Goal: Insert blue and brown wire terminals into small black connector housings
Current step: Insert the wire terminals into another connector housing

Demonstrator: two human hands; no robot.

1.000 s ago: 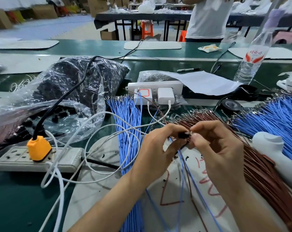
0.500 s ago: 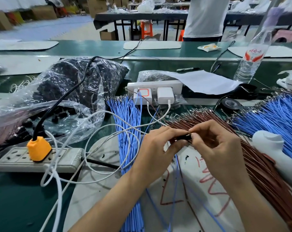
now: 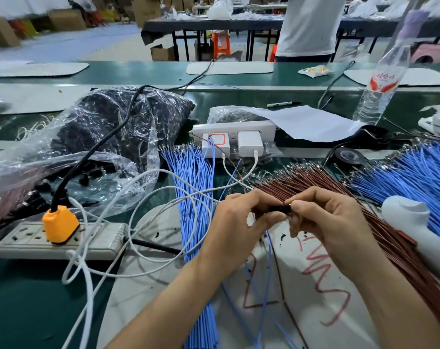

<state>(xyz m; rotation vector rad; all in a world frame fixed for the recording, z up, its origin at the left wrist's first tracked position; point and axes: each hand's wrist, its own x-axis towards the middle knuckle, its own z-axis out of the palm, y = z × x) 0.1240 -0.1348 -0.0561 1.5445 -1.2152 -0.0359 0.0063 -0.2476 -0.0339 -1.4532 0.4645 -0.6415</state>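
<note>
The left hand (image 3: 236, 222) and right hand (image 3: 332, 230) meet above the white mat (image 3: 314, 306), each pinching the small black connector housing (image 3: 280, 209) between thumb and bent forefinger, the left at its left end, the right at its right end; the other fingers of both hands are curled underneath; a thin blue wire (image 3: 269, 255) trails from below the hands down across the mat; whether its terminal sits in the housing I cannot tell; a fanned brown wire bundle (image 3: 302, 177) lies beneath and beyond the right hand; a blue wire bundle (image 3: 196, 187) lies just left of the left hand; a second blue bundle (image 3: 415, 177) lies far right; a clear bag (image 3: 108, 137) of black parts rests behind the grey power strip (image 3: 95, 238).
</note>
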